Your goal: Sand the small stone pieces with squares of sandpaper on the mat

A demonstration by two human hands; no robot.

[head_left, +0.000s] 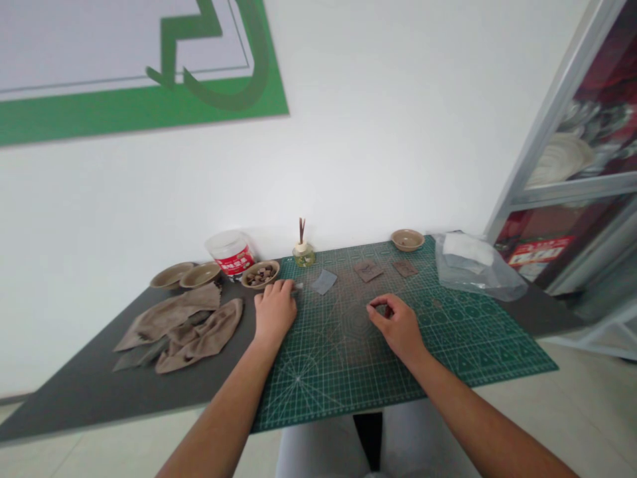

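Observation:
My left hand (276,311) rests palm down at the left edge of the green cutting mat (323,392), just in front of a bowl of brown pieces (261,273). Its fingers curl down, and a small pale piece (297,287) shows at their tips; how they grip it is hidden. Over the middle of the mat, my right hand (399,326) has thumb and forefinger pressed together. Whatever is in that pinch is too small to make out. Beyond the hands lie a grey-white square (324,281), a brown square with dark marks (368,270) and a smaller brown piece (405,268).
Crumpled brown cloths (199,338) lie left on the dark table (74,392). Behind them are two bowls (172,275) and a plastic tub with a red label (233,255). A reed diffuser (303,253), another bowl (407,240) and a clear plastic bag (478,272) line the wall side.

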